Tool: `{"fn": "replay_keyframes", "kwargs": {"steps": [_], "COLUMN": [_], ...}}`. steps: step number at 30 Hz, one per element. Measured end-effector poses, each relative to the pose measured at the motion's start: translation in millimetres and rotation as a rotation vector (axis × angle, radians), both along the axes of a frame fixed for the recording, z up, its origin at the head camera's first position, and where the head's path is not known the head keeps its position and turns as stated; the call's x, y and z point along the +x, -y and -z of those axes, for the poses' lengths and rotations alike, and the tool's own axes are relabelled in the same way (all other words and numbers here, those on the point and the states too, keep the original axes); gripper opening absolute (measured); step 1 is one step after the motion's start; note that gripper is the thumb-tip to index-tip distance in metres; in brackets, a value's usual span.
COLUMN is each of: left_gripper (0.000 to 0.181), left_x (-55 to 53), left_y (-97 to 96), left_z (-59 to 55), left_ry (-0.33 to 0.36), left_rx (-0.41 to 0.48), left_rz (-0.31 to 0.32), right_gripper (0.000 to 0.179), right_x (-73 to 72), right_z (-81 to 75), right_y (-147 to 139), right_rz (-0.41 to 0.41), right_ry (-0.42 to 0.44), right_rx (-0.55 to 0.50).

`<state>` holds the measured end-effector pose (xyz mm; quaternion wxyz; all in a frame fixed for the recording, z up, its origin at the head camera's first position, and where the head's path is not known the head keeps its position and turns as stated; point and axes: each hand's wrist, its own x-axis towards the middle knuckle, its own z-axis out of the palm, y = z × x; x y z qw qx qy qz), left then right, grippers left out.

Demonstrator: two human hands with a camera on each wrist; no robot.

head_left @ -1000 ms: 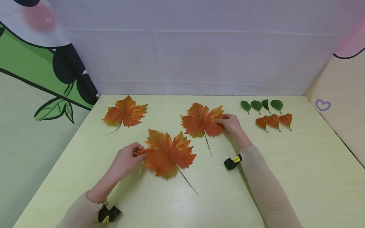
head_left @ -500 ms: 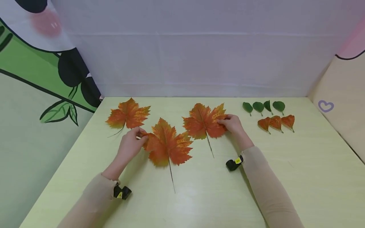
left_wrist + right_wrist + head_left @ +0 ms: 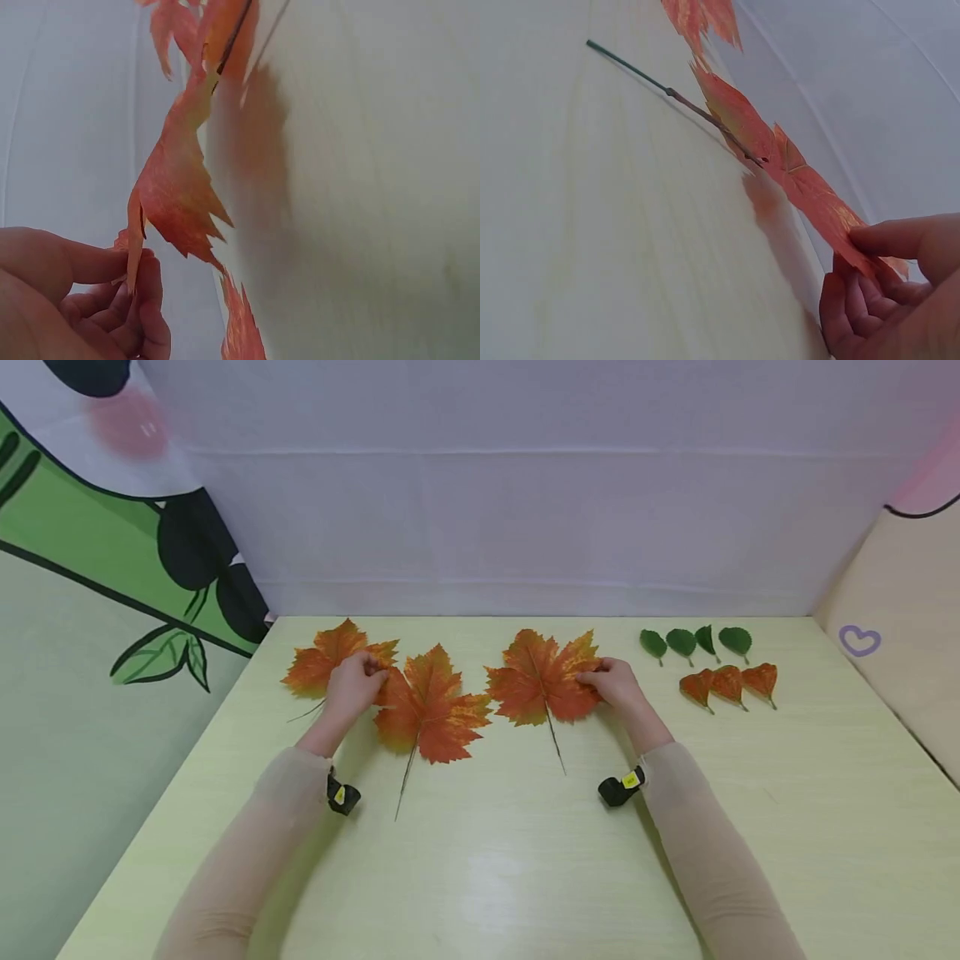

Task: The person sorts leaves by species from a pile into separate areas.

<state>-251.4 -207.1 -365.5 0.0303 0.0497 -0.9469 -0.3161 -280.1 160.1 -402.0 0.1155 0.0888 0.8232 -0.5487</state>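
My left hand pinches the left edge of an orange maple leaf between thumb and fingers. The left wrist view shows that leaf above the table, its shadow beside it. On the right, my right hand pinches the right edge of a second maple leaf, whose thin stem points toward me. In the right wrist view this leaf is tilted, with its stem reaching over the table. A third maple leaf lies at the back left, partly hidden behind my left hand.
Several small green leaves lie in a row at the back right of the pale table. In front of them are 3 small orange leaves. A white cloth wall rises at the table's back edge.
My left hand has moved away from me, carrying its maple leaf toward the back; the stem has swung from pointing right to pointing slightly left. My right hand has stayed nearly still.
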Motion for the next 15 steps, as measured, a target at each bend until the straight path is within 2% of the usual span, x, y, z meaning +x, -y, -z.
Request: {"fn": "replay_keyframes", "kwargs": {"steps": [3,8,15], "left_gripper": [0.022,0.023,0.029], "left_x": [-9.9,-28.6,-54.3], "left_y": [3.3,4.7,3.4], "left_z": [0.4,-2.4,-5.1], "left_ry": [0.016,0.006,0.057], "left_rx": [-0.022,-0.007,0.015], "left_rz": [-0.015,-0.050,-0.121], "right_gripper": [0.037,0.037,0.040], "right_x": [0.6,-0.1,0.3], "right_z": [1.2,2.1,0.6], "right_y": [0,-1,-1], "right_rz": [-0.019,0.006,0.034], "right_ry": [0.003,0.007,0.024], "right_rx": [-0.016,-0.053,-0.063]}}
